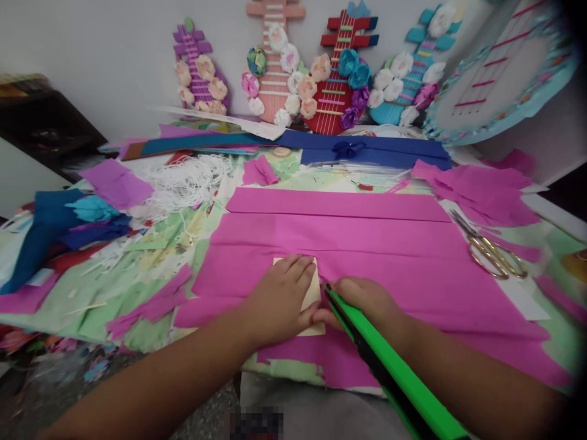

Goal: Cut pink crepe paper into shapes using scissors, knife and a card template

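My left hand (279,299) lies flat with its fingers stretched over a pale yellow card (312,293), pressing it on a wide sheet of pink crepe-like paper (389,263). Close beside the card's right edge, my right hand (362,296) is closed around a long green-and-black tool (385,348). Its dark narrow tip meets the pink sheet by the card; the tip is too small to tell its kind. The tool's body slants down to the lower right. A separate-looking pink strip (339,205) runs along the sheet's far edge.
Gold-handled scissors (495,253) lie on the right. Tangled white string (188,183) and coloured scraps (96,211) cover the left side. Blue folded paper (376,150) lies at the back, before several flower-decorated instrument models, including a red one (332,104), against the wall.
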Demonstrator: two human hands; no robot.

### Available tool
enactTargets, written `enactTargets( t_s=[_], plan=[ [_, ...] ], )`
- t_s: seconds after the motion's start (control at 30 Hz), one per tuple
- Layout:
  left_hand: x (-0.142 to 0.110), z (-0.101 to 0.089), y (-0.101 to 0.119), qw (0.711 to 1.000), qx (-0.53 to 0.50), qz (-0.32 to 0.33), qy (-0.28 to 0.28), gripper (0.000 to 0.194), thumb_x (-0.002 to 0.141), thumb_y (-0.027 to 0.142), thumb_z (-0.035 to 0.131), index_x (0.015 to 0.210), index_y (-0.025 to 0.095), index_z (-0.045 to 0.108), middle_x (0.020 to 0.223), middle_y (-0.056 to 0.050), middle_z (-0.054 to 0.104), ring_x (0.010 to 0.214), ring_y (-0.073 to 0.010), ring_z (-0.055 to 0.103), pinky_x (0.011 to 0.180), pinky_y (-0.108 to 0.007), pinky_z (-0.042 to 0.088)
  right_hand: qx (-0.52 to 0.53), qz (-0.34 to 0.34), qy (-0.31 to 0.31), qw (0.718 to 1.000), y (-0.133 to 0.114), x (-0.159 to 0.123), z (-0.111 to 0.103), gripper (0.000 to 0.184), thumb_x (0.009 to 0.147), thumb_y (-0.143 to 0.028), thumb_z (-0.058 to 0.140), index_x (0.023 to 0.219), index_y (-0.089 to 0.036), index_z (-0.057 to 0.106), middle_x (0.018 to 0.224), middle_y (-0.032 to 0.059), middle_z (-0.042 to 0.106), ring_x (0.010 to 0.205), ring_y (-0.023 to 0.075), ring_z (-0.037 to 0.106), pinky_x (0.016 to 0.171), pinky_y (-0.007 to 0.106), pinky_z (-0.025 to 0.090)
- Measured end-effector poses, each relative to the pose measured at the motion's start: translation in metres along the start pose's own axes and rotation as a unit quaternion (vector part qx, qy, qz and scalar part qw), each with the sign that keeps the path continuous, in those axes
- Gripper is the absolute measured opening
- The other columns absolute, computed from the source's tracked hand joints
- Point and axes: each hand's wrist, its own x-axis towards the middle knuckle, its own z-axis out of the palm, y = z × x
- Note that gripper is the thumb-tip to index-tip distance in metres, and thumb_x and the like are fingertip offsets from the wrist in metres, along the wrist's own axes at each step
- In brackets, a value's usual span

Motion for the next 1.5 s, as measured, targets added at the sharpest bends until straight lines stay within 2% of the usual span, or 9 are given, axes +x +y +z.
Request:
enactTargets(
  t_s=[0.23,0.4,0.57,0.73,1.07,1.23,1.5],
  plan=[
    [-0.0008,0.0014,-0.0012,1.0,0.008,0.009,0.001,0.066,0.074,0.049,0.044,0.123,0.005,0.038,0.127,-0.015,0.04,0.117,-0.0276,0.032,0.098,-0.038,0.023,-0.009,0.001,0.012,1.0,-0.0023,0.0013,0.0015,0.027,0.08,-0.036,0.045,0.061,-0.018,0.039,0.054,-0.0025,0.044,0.047,0.0081,0.037,0.045,0.021,0.028],
    [-0.0011,-0.0006,0.0011,1.0,0.003,-0.001,0.006,0.065,0.079,0.053,0.037,0.123,0.006,0.038,0.128,-0.014,0.04,0.117,-0.0272,0.032,0.098,-0.039,0.023,0.013,-0.024,0.022,0.999,-0.0008,-0.0009,0.0015,0.025,0.078,-0.034,0.048,0.061,-0.018,0.039,0.054,-0.0024,0.044,0.049,0.0084,0.038,0.047,0.021,0.029],
    [-0.0008,0.0001,0.0017,1.0,0.009,0.001,0.006,0.069,0.079,0.057,0.032,0.123,0.005,0.037,0.128,-0.015,0.039,0.117,-0.0277,0.032,0.098,-0.039,0.023,-0.009,-0.004,0.018,1.0,0.0029,0.0001,0.0015,0.026,0.077,-0.036,0.049,0.061,-0.018,0.039,0.052,-0.0032,0.044,0.047,0.0076,0.036,0.046,0.021,0.028],
    [-0.0012,0.0021,0.0007,1.0,0.023,0.005,0.013,0.067,0.079,0.054,0.036,0.123,0.005,0.037,0.128,-0.014,0.04,0.117,-0.0268,0.032,0.099,-0.038,0.022,-0.012,0.008,0.028,0.999,-0.0002,0.0021,-0.0004,0.03,0.077,-0.04,0.048,0.059,-0.018,0.039,0.051,-0.003,0.044,0.046,0.0075,0.036,0.046,0.021,0.028],
    [-0.0007,-0.0008,0.0028,1.0,0.026,0.005,0.008,0.063,0.074,0.043,0.045,0.123,0.005,0.038,0.127,-0.015,0.04,0.117,-0.0269,0.032,0.098,-0.037,0.023,0.0,0.005,0.011,1.0,0.0007,0.003,0.0037,0.024,0.078,-0.036,0.047,0.063,-0.018,0.039,0.055,-0.0033,0.045,0.05,0.0078,0.039,0.047,0.021,0.028],
    [-0.0012,0.0002,0.0032,0.999,0.035,0.009,0.022,0.061,0.075,0.043,0.043,0.122,0.004,0.039,0.126,-0.015,0.041,0.116,-0.0271,0.033,0.098,-0.038,0.024,0.01,0.025,0.003,1.0,0.0045,0.0014,0.0069,0.024,0.077,-0.038,0.047,0.064,-0.018,0.04,0.057,-0.0028,0.045,0.052,0.0086,0.037,0.049,0.022,0.028],
    [-0.002,0.0009,0.0046,0.998,0.058,0.016,0.009,0.061,0.081,0.045,0.036,0.123,0.002,0.037,0.129,-0.016,0.038,0.119,-0.0278,0.03,0.1,-0.038,0.02,0.034,0.009,0.01,0.999,0.005,0.0013,0.008,0.025,0.078,-0.039,0.046,0.064,-0.018,0.04,0.058,-0.0018,0.045,0.054,0.0096,0.037,0.052,0.023,0.032]
  ],
)
